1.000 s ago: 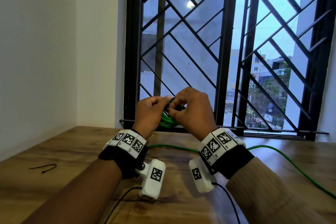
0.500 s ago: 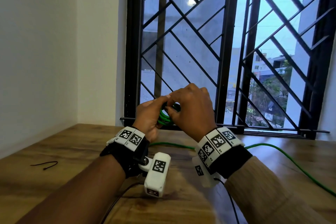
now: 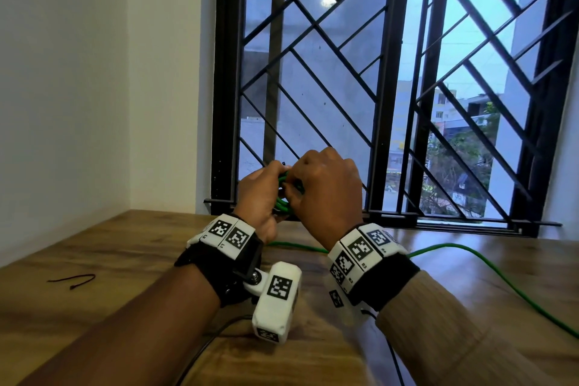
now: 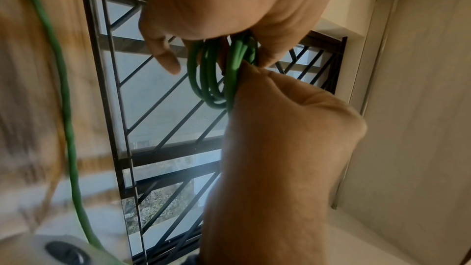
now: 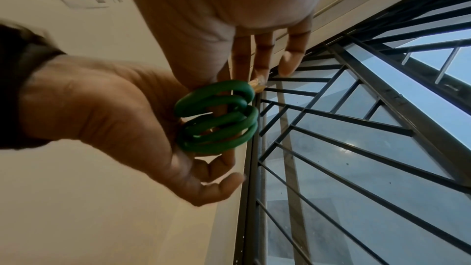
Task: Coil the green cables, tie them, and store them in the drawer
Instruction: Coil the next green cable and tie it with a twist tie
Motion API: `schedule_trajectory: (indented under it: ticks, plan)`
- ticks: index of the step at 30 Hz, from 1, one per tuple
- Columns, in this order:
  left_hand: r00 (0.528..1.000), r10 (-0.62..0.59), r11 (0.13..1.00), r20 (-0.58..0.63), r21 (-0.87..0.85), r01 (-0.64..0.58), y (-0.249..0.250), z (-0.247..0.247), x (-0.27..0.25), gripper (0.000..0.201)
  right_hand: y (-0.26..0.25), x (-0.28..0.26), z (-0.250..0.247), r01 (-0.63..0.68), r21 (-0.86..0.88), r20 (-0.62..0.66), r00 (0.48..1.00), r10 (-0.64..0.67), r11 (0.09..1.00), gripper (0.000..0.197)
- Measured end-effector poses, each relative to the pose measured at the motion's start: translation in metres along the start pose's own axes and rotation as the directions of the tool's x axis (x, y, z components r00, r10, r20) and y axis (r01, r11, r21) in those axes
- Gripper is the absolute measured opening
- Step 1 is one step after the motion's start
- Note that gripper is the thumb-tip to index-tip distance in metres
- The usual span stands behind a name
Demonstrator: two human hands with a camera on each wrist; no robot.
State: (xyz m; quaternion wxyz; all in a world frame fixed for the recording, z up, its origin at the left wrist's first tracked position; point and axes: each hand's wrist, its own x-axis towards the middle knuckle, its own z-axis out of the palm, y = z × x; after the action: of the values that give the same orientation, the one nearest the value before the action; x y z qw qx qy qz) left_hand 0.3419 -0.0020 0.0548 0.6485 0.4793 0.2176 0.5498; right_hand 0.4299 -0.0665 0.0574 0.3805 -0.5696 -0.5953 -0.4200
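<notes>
Hands have lifted a little higher in the middle of the head frame: the left hand (image 3: 261, 194) and the right hand (image 3: 326, 191) both pinch the green cable coil (image 3: 283, 197) between them. Loops look bundled, so tying seems underway. Loose green cable (image 3: 463, 263) trails to the lower right across the wooden table (image 3: 94, 260).

Barred window (image 3: 391, 88) behind wooden table (image 3: 109, 260)

Coil (image 3: 283, 194) btwn both hands above table (image 3: 125, 247); loose tie (image 3: 73, 279) far left; window (image 3: 376, 88) behind.
</notes>
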Motion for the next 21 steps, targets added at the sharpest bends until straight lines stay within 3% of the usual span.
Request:
schedule_trajectory:
  ticks: [5,7,10,15,17,19,21]
  plan:
    - [0.998,0.055,0.998,-0.027,-0.028,-0.056,-0.001,0.002,0.001,0.008,0.004,0.000,0.002,-0.001,0.075,-0.003,1.000,0.002,0.997,0.001]
    - [0.995,0.085,0.995,-0.057,-0.056,-0.088,-0.003,0.001,0.002,0.010,0.009,0.002,0.006,0.002,0.179,0.013,1.000,-0.004,0.984,0.001]
    - [0.989,0.121,0.987,-0.080,-0.092,-0.128,-0.004,0.000,0.004,0.016,0.015,0.007,0.011,-0.061,0.411,0.046,0.998,0.046,0.910,0.005]
    - [0.983,0.170,0.971,-0.070,-0.157,-0.179,-0.003,0.001,0.006,0.007,0.015,0.011,0.012,-0.190,0.564,0.115,0.982,0.152,0.804,0.007]
    - [0.981,0.181,0.966,-0.065,-0.177,-0.190,-0.003,0.001,0.005,0.013,0.015,0.011,0.011,-0.212,0.619,0.112,0.977,0.182,0.756,0.005]
    - [0.979,0.193,0.963,-0.063,-0.179,-0.202,-0.003,0.000,0.004,0.012,0.014,0.010,0.010,-0.218,0.609,0.091,0.974,0.205,0.763,0.005]
    - [0.977,0.201,0.963,-0.065,-0.170,-0.210,-0.005,-0.001,0.005,0.012,0.011,0.008,0.009,-0.166,0.522,0.032,0.984,0.175,0.837,0.005]
